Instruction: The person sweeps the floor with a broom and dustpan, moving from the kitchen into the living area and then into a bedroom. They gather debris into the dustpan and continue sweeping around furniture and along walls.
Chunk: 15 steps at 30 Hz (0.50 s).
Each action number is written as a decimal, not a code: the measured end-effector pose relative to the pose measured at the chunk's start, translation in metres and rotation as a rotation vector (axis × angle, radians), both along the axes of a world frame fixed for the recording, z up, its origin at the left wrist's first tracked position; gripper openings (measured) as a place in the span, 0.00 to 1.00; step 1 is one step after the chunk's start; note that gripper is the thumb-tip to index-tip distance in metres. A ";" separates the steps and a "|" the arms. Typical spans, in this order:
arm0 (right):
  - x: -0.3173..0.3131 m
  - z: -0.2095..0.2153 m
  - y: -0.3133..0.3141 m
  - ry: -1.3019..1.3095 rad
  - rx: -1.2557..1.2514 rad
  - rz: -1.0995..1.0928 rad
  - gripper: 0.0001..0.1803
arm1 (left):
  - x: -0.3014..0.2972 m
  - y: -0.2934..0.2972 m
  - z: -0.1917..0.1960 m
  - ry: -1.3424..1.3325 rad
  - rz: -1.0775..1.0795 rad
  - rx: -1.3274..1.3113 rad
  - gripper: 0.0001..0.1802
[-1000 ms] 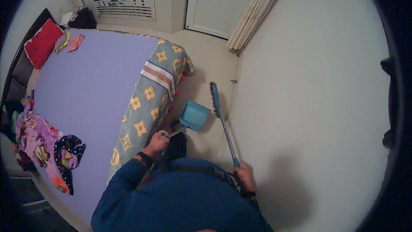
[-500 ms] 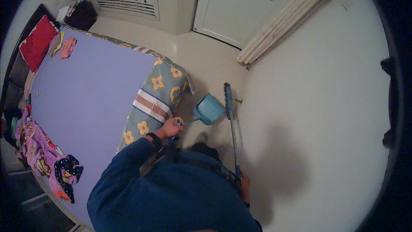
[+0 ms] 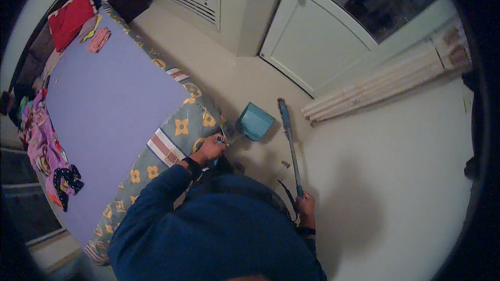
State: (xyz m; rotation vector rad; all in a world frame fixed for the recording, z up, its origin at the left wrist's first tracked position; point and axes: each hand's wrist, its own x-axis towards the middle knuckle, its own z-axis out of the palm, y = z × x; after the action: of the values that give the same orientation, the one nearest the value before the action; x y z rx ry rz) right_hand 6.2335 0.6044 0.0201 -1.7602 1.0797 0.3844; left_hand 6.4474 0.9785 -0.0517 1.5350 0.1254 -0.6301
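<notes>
Head view: a pale floor point(image 3: 229, 80) is being shown between a bed point(image 3: 109, 104) with a lilac sheet and white doors point(image 3: 312, 47). A blue dustpan point(image 3: 255, 122) is being held low over the floor by the closed left hand point(image 3: 211, 148). A broom point(image 3: 290, 145) is being gripped at its handle by the closed right hand point(image 3: 306, 207).

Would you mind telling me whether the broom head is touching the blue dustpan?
Apart. The head view shows a strip of bare floor between the broom head and the blue dustpan.
</notes>
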 end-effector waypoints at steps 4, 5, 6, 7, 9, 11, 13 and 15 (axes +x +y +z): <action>0.077 0.000 -0.039 0.012 0.024 0.063 0.11 | 0.047 -0.019 -0.009 0.123 0.158 -0.043 0.09; 0.094 -0.003 -0.047 0.023 0.021 0.091 0.12 | 0.060 -0.023 -0.015 0.102 0.155 0.000 0.09; 0.107 -0.003 -0.051 0.033 0.017 0.118 0.12 | 0.071 -0.024 -0.017 0.090 0.152 0.050 0.08; 0.125 -0.006 -0.057 0.018 0.037 0.159 0.13 | 0.086 -0.027 -0.024 0.081 0.148 0.099 0.08; 0.158 -0.006 -0.062 -0.160 -0.164 0.496 0.13 | 0.116 -0.026 -0.034 0.065 0.218 0.128 0.09; 0.190 0.010 -0.072 -0.159 -0.194 0.566 0.14 | 0.140 -0.028 -0.037 0.083 0.269 0.098 0.09; 0.221 0.027 -0.077 -0.020 -0.071 0.406 0.14 | 0.172 -0.023 -0.037 0.112 0.311 0.037 0.10; 0.254 0.038 -0.081 0.043 0.044 0.351 0.15 | 0.195 -0.021 -0.032 0.096 0.277 0.190 0.09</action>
State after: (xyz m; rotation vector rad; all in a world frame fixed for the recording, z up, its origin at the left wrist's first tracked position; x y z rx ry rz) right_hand 6.4871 0.5236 0.0582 -1.9106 0.7828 0.6578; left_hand 6.6425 0.9572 -0.0834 1.6329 0.4743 -0.4809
